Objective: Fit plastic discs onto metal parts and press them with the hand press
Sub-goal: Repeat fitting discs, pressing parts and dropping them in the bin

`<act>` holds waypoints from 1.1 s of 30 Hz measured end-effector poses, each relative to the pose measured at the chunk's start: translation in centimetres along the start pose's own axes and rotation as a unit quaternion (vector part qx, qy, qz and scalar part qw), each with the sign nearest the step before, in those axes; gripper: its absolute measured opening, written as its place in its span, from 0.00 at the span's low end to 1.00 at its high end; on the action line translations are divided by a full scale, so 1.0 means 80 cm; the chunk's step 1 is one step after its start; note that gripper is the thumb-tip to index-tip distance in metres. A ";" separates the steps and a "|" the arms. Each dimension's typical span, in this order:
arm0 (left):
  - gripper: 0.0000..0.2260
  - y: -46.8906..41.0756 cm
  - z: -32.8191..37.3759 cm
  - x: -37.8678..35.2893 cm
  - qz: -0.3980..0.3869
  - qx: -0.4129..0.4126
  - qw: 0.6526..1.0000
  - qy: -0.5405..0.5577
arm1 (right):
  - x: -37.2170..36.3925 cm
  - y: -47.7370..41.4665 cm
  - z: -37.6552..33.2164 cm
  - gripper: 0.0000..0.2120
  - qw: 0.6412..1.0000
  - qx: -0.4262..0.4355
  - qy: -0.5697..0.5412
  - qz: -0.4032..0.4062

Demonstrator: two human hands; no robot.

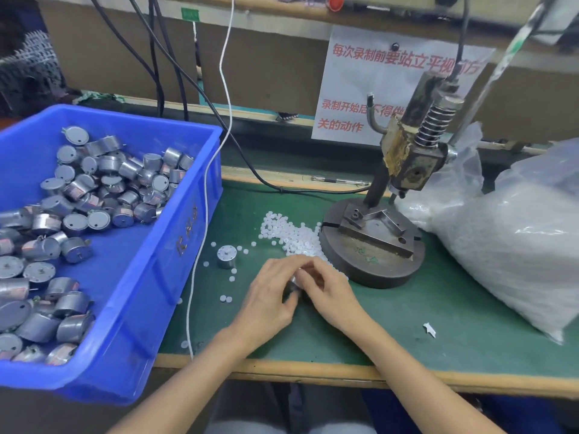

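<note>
Your left hand (269, 296) and right hand (322, 285) meet, both gripping one metal part (294, 285) beside the hand press (372, 242).

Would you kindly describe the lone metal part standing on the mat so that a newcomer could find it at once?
Start at the big blue bin; just right of its wall, on the green mat, stands one silver metal part. Unlike the binned ones, it sits alone, upright, shaft up.
</note>
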State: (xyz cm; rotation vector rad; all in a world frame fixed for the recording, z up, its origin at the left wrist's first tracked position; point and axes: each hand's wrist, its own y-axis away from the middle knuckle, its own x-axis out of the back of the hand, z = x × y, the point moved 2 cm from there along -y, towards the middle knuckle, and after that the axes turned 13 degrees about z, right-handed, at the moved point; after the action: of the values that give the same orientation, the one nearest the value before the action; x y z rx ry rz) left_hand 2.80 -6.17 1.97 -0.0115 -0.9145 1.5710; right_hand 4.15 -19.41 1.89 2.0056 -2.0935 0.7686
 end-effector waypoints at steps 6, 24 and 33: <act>0.28 -0.052 0.033 -0.033 -0.094 0.014 0.991 0.093 | 0.062 -0.018 0.004 0.14 0.971 -0.213 -0.104 0.039; 0.18 -0.148 0.049 -0.160 0.045 0.023 0.995 -0.088 | 0.165 -0.009 0.049 0.08 0.914 -0.268 -0.211 0.219; 0.17 -0.151 0.049 -0.168 0.044 0.073 0.996 -0.039 | 0.259 -0.107 -0.041 0.08 0.914 -0.035 -0.108 0.391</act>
State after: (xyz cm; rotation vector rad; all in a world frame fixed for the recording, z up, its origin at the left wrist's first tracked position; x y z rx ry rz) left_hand 14.21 -20.40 4.81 0.1149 -0.8679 1.7267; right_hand 9.56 -36.25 16.02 1.2062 -3.0390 0.5499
